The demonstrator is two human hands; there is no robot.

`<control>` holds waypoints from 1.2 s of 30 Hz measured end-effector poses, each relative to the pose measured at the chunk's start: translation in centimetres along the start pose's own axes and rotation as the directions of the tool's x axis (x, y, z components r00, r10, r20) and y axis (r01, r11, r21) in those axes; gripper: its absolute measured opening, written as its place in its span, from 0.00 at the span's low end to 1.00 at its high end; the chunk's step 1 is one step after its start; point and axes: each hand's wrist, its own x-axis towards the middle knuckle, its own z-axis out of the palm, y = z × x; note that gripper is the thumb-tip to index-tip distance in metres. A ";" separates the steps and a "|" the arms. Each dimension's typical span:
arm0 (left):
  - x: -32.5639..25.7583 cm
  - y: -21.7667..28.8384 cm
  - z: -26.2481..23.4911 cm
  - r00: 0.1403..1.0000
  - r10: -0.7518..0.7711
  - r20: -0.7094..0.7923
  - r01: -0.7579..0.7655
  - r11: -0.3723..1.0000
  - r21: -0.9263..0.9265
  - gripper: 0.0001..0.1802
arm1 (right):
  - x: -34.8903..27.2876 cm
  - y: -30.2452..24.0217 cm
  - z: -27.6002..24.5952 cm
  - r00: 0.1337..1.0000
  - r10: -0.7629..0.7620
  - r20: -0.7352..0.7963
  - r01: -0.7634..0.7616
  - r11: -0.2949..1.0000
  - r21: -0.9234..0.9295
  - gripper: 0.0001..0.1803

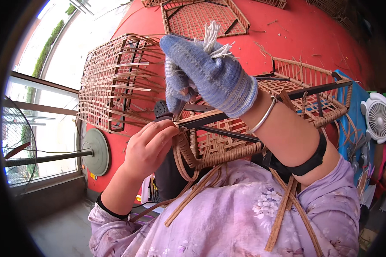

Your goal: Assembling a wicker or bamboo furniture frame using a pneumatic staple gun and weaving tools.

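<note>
A half-woven wicker basket (231, 160) with a black metal frame (218, 116) lies tilted across my lap. My bare left hand (152, 143) is closed, its thumb and fingers pinched at the frame's left corner, where a brown wicker strand (179, 115) comes up. Above that corner is my right hand (210, 70) in a blue-grey knitted glove with loose white yarn. Its fingers are bent round toward the thumb and closed on the strand, though the glove hides most of the grip. Wrapped wicker (185, 150) covers the frame below my left fingertips.
Loose wicker strips (283, 216) hang over my lap. On the red floor (266, 38) stand another woven basket (111, 81) at left and a flat one (201, 19) at the back. A round fan base (96, 152) is at left, a small white fan (379, 118) at right.
</note>
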 end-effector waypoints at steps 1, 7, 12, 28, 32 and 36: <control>0.0 -0.1 0.1 1.000 0.006 -0.012 -0.006 1.000 -0.011 0.16 | 0.0 0.2 -0.1 0.999 -0.037 -0.021 0.036 0.999 -0.020 0.29; 0.5 0.1 0.1 0.997 -0.069 -0.037 0.069 0.998 -0.005 0.14 | -0.7 0.6 -0.2 0.993 -0.089 -0.080 0.093 0.995 0.042 0.28; 0.8 0.3 0.1 0.984 -0.166 -0.058 0.163 0.985 -0.058 0.11 | -1.0 -1.9 -0.9 0.939 -0.276 -0.206 0.319 0.922 0.220 0.25; -6.6 1.3 5.6 0.767 -0.642 0.000 0.395 0.472 -0.789 0.13 | -5.5 -1.5 3.6 0.945 -0.059 0.323 0.328 0.146 -0.933 0.21; -6.2 0.9 6.1 0.801 -0.598 -0.005 0.320 0.436 -0.841 0.16 | -4.2 0.0 4.6 0.900 0.137 0.414 0.402 0.104 -0.910 0.22; -6.3 -0.1 6.3 0.844 -0.513 0.158 0.387 0.378 -0.841 0.16 | -3.5 1.4 3.9 0.887 0.122 0.446 0.436 0.099 -0.894 0.22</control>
